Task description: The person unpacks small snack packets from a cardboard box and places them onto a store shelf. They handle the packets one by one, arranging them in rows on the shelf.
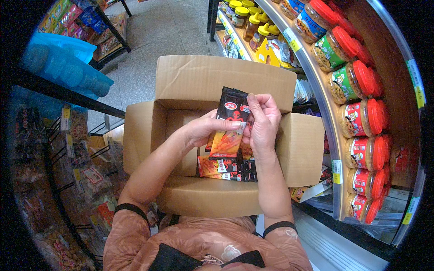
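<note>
Both my hands hold a flat snack packet [226, 139] with a black top and an orange lower half, over an open cardboard box [183, 126]. My left hand [207, 128] grips it from the left, thumb across its front. At the packet's upper right edge, the thumb and fingers of my right hand [262, 123] pinch it. More packets of the same kind [218, 168] lie inside the box below, towards its near right side. My hands and the held packet hide part of that pile.
On the right, a curved shelf [325, 111] holds several red-lidded jars [361, 117]. Yellow-capped bottles [252, 25] stand on a shelf ahead. Hanging snack bags [91, 178] line a rack on the left, near a blue plastic bag [67, 67]. Speckled floor tiles [162, 30] show beyond the box.
</note>
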Demonstrator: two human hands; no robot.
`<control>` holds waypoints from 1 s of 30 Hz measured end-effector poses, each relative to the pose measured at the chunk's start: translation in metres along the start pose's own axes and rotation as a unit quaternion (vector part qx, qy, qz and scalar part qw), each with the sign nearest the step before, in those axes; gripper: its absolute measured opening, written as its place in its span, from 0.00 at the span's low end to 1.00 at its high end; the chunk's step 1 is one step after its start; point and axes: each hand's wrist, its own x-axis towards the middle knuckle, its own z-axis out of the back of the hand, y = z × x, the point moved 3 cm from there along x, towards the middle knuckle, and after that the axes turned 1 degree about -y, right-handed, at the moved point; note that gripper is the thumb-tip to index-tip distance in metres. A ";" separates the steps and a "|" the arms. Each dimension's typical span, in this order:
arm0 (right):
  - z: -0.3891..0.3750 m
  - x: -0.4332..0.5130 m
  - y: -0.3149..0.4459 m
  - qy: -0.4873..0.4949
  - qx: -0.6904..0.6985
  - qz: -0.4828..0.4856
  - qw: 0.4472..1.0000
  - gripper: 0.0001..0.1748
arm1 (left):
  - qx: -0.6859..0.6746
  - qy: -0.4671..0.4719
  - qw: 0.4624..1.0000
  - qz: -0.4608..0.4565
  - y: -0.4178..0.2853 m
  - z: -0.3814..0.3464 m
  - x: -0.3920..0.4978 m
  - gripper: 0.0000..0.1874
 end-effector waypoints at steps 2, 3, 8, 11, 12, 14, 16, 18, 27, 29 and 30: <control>-0.001 0.000 0.000 -0.008 -0.006 0.004 1.000 0.10 | -0.002 0.022 1.000 -0.004 0.002 0.001 0.001 0.24; -0.001 -0.001 -0.001 -0.010 -0.005 0.006 1.000 0.11 | 0.005 0.044 0.999 -0.008 0.002 0.001 0.003 0.25; -0.002 -0.001 -0.002 -0.006 0.004 -0.006 1.000 0.10 | 0.001 0.084 0.996 -0.024 0.006 0.006 0.006 0.39; -0.002 0.000 -0.003 0.003 -0.002 -0.007 1.000 0.09 | -0.022 0.095 0.995 -0.030 0.005 0.005 0.004 0.36; -0.001 0.000 -0.003 0.007 -0.005 -0.004 1.000 0.09 | -0.018 0.092 0.995 -0.031 0.004 0.005 0.003 0.32; -0.001 0.001 -0.003 0.014 -0.010 0.004 1.000 0.08 | -0.011 0.089 0.996 -0.030 0.003 0.004 0.002 0.27; -0.001 0.002 -0.002 0.022 -0.017 0.017 0.999 0.08 | -0.007 0.085 0.996 -0.022 0.001 0.003 0.002 0.26; 0.000 0.003 -0.003 0.021 -0.025 0.017 0.999 0.08 | -0.013 0.078 0.997 -0.015 0.001 0.002 0.002 0.24; 0.002 0.003 -0.001 0.027 -0.036 -0.017 0.999 0.08 | 0.000 0.045 0.999 0.009 0.000 0.001 0.003 0.18; 0.002 0.003 0.000 0.032 -0.041 -0.024 0.998 0.09 | 0.006 0.048 0.999 0.004 -0.001 0.000 0.004 0.17; 0.001 0.003 0.000 0.036 -0.050 -0.027 0.998 0.10 | 0.011 0.056 0.998 -0.003 -0.001 -0.001 0.004 0.17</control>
